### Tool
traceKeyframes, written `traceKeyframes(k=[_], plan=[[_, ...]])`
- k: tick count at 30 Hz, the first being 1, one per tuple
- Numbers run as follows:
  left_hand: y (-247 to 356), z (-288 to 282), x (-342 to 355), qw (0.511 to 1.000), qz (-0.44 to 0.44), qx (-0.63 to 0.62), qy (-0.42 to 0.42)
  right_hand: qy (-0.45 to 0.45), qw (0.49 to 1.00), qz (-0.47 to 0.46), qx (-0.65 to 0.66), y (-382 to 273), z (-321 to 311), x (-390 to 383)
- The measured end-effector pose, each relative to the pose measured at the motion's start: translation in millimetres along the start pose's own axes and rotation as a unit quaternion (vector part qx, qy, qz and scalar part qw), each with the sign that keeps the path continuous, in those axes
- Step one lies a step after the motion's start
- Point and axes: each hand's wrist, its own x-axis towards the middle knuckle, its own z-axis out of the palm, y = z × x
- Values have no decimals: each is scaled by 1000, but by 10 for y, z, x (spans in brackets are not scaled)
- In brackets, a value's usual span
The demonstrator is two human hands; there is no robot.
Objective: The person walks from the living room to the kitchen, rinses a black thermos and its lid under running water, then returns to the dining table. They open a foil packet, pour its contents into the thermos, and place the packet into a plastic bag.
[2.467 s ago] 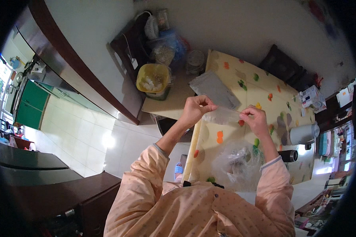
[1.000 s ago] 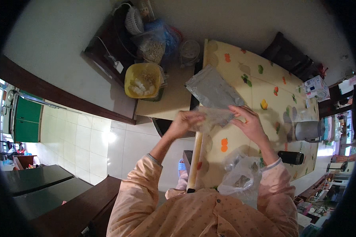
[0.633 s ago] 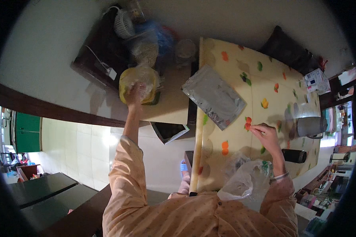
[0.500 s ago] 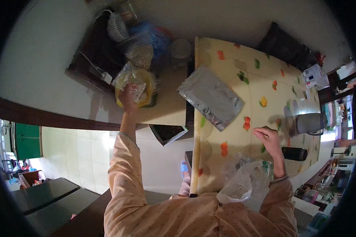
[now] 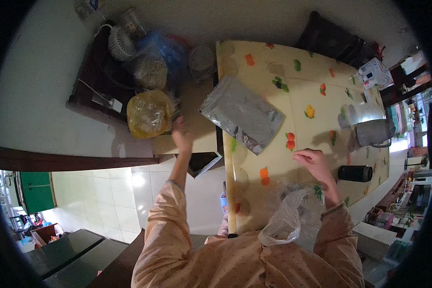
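Smeared by motion, my left hand (image 5: 181, 138) is over the side surface, just right of a yellow bowl (image 5: 135, 127). Whether its fingers hold anything cannot be made out. In the bowl lies crumpled clear plastic (image 5: 151, 109). My right hand (image 5: 316, 162) hovers over the table's right part, its fingers curled and pressed together with nothing seen in them. A flat silver foil bag (image 5: 245, 115) lies on the table between my hands. Below my right hand, near my body, sits a crumpled clear plastic bag (image 5: 285, 218).
Fruit-patterned cloth covers the table (image 5: 269, 139). To the right stand a grey jug (image 5: 372, 132), a black bottle (image 5: 355, 173) and a white box (image 5: 375, 74). Behind the bowl are a bag of grains (image 5: 151, 71), a blue bag (image 5: 165, 53), a small white fan (image 5: 121, 44) and a jar (image 5: 200, 60).
My left hand has come out of the yellow bowl and moved right, leaving clear plastic inside. My right hand stays in nearly the same place. The whole view has shifted slightly.
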Motion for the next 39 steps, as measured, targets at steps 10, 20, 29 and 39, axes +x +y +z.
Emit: traceKeyframes(k=[10, 20, 29, 39], plan=[[1107, 552, -227, 919, 214, 292, -159, -5, 967, 78, 244, 521, 302, 489], [935, 451, -300, 875, 329, 328, -138, 88, 922, 206, 316, 701, 825, 962], [1243, 84, -281, 856, 392, 328, -80, 28, 919, 207, 334, 612, 925, 957], [1142, -1737, 742, 735, 398, 546, 52, -83, 940, 146, 297, 15, 656, 926]])
